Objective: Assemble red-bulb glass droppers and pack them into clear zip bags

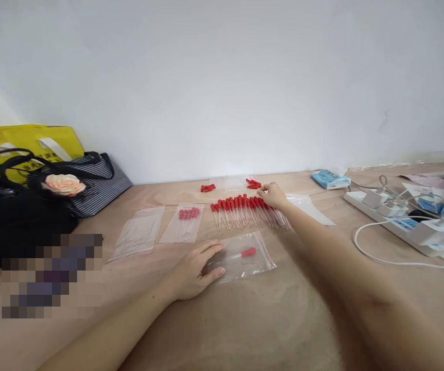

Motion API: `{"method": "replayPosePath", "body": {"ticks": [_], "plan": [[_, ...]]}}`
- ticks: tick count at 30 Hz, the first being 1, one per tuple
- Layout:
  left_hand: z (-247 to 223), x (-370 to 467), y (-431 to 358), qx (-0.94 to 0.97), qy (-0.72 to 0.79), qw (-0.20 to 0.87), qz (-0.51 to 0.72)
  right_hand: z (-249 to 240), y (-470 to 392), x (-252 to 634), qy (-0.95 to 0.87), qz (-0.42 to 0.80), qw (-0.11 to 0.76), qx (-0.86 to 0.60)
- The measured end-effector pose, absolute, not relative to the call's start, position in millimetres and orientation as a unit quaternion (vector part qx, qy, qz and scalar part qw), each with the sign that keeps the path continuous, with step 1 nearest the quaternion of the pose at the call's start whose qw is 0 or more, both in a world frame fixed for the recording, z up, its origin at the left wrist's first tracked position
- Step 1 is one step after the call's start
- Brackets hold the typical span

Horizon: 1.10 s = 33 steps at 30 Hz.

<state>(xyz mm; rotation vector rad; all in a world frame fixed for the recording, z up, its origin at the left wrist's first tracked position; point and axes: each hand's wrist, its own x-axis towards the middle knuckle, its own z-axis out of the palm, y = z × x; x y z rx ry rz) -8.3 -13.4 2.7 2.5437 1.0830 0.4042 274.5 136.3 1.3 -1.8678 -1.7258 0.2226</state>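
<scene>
My left hand (201,268) lies with thumb and fingers apart over the left end of a clear zip bag (229,270). One red-bulbed dropper (249,251) lies inside that bag. Farther up, my right hand (273,196) is pinched closed at the bulb end of a row of glass-like droppers (239,206), seemingly on a dropper bulb; its fingertips partly hide what they grip. The row's red bulbs point to the wall and the thin clear stems towards me. Behind it are two small piles of red bulbs (207,188), the right one beside my fingertips.
On the left, a zip bag holds several droppers (188,214), beside flat clear bags (139,232). Handbags (98,180) stand at far left. At right are a clear bag (310,210), a blue tissue pack (330,179) and a power strip (399,221) with cables.
</scene>
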Motion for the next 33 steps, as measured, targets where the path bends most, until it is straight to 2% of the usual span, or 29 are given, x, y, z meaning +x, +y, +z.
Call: {"method": "replayPosePath", "body": {"ticks": [8,16,19,21,23,33], "plan": [[6,-6,-16,0.898,0.384,0.169,0.134,-6,132,271,-0.655,0.132,0.321,-0.672],[5,-8,-15,0.897,0.382,0.175,0.136,14,116,277,-0.615,0.221,0.422,-0.628],[6,-7,-16,0.896,0.388,0.172,0.131,16,93,288,-0.581,0.279,0.485,-0.591],[7,-7,-16,0.894,0.393,0.171,0.128,12,73,295,-0.510,0.351,0.577,-0.534],[7,-6,-17,0.893,0.396,0.168,0.131,5,54,298,-0.454,0.394,0.625,-0.499],[4,-6,-15,0.893,0.403,0.163,0.120,-19,12,271,-0.310,0.509,0.657,-0.461]]}}
